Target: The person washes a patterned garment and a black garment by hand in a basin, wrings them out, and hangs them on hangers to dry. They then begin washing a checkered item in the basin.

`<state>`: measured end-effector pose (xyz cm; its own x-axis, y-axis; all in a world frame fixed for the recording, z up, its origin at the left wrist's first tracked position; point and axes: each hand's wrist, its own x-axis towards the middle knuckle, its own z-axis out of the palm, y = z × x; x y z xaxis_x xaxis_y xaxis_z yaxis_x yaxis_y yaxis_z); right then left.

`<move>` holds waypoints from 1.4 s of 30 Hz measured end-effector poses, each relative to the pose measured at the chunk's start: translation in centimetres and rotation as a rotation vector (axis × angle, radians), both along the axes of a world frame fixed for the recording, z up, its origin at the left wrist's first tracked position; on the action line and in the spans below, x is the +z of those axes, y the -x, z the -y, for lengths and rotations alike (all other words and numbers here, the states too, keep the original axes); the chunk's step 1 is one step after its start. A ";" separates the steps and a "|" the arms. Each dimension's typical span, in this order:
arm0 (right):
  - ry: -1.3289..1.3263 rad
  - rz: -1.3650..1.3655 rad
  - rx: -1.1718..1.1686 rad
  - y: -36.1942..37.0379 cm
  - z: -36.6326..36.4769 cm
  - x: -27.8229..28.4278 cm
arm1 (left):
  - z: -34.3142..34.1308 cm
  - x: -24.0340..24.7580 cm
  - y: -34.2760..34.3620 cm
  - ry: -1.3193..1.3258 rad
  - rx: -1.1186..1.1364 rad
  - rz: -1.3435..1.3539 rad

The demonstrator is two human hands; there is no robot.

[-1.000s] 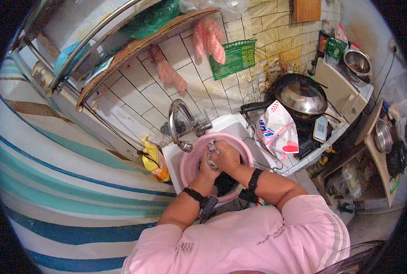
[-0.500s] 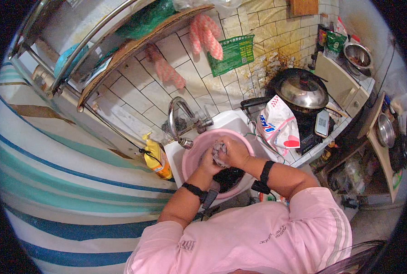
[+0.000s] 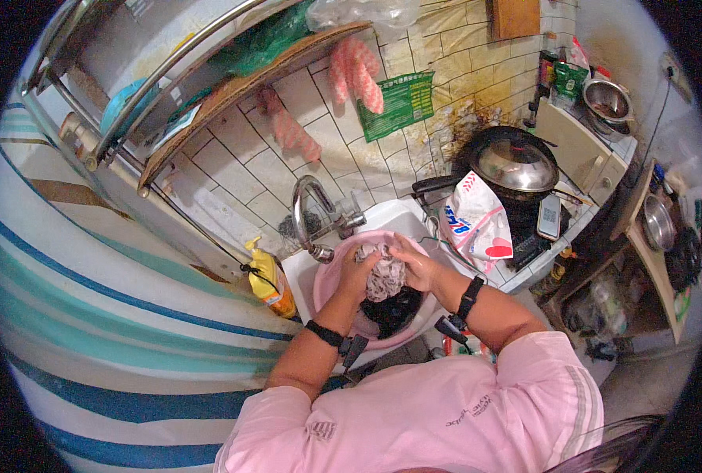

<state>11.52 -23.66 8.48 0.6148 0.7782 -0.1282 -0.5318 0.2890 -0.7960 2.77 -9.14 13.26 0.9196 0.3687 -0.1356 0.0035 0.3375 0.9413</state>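
So there's a wad of pale greyish cloth (image 3: 386, 281) up in the hands, over the pink basin (image 3: 325, 288). It's scrunched, so no real tip to speak of, but the lump is a bit longer than wide and its long axis runs roughly 11 to 5 o'clock.

Left hand (image 3: 357, 273) grips it from the 9 o'clock side, right hand (image 3: 416, 268) has hold of it from around 2 to 3, so it's basically sandwiched. Some fingers are tucked behind the folds, can't see those.

Going out from the cloth: dark stuff (image 3: 397, 315) in the basin at 6, can't tell what exactly. The basin sits in a white sink (image 3: 398, 214), faucet head (image 3: 320, 253) at about 10, yellow bottle (image 3: 269, 285) near 9, white bag (image 3: 477, 221) at 2, and a lidded pan (image 3: 515, 164) beyond that, between 1 and 2.
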 end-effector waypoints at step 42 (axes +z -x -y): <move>-0.103 -0.591 0.090 1.5 -2.0 5.3 | 1.1 0.4 0.0 -1.173 0.255 0.287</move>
